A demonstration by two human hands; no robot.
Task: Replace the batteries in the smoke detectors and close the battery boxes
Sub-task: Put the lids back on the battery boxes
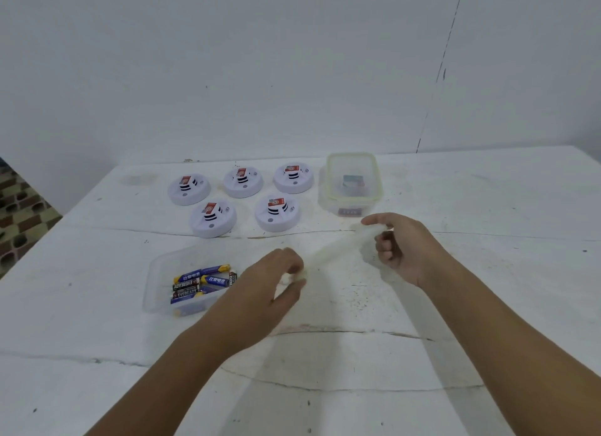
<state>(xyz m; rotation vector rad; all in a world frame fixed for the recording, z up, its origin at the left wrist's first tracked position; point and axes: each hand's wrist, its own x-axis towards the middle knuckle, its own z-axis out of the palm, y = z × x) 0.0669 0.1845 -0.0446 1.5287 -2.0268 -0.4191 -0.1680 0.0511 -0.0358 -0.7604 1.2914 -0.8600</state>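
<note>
A white table (487,305) fills the view, its top cracked and speckled. At the far right stands a clear lidded box (353,204) with a small pack inside. Left of it five white smoke detectors (213,219) lie in two rows, three behind and two in front, all apart from the hands and untouched. Nearer, a clear open tub (156,292) holds loose batteries (200,284), blue and black. The left hand (276,282) and right hand (401,245) each pinch one end of a pale translucent strip (331,248), stretched between them above the table; what it is I cannot tell, though it looks soft and elastic. The detectors should be light, rigid plastic, best taken by the rim with one hand while the other works the base. The batteries are small, smooth and likely to roll, so a fingertip pinch at mid-length suits them
</note>
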